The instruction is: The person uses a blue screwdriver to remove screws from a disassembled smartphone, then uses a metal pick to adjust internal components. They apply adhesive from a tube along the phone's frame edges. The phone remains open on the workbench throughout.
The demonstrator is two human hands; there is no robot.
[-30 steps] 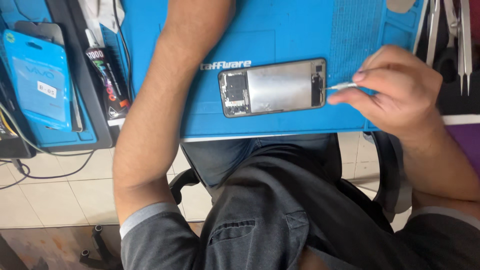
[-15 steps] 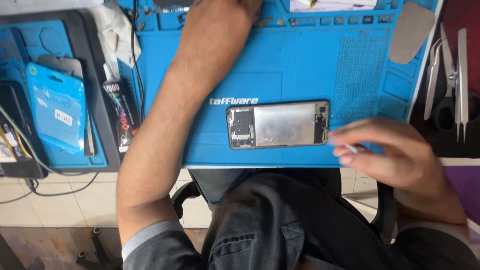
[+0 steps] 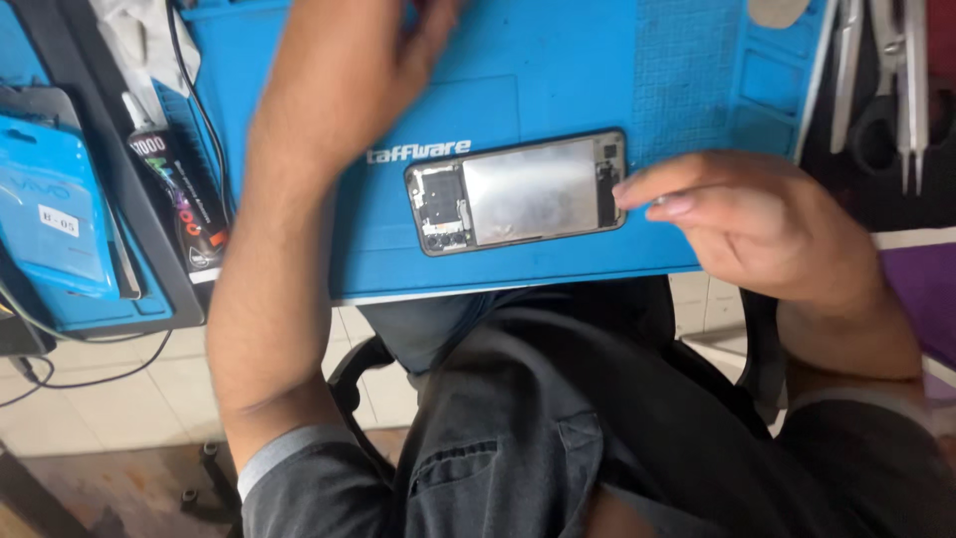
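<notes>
A blue mat (image 3: 558, 60) covers the surface, with a glue tube (image 3: 179, 199) and a blue packet (image 3: 55, 214) off to its left and tweezers (image 3: 911, 90) to its right. The left forearm crosses the mat toward its far edge; the left hand (image 3: 433, 25) is blurred and cut off, so I cannot tell its grip. The opened phone (image 3: 518, 191) lies flat near the mat's front edge, long axis left to right. The right hand (image 3: 757, 219), fingers loosely curled and holding nothing visible, touches its right end.

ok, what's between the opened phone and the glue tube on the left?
In the head view, the left forearm crosses over the blue mat between the phone and the glue tube.
</notes>
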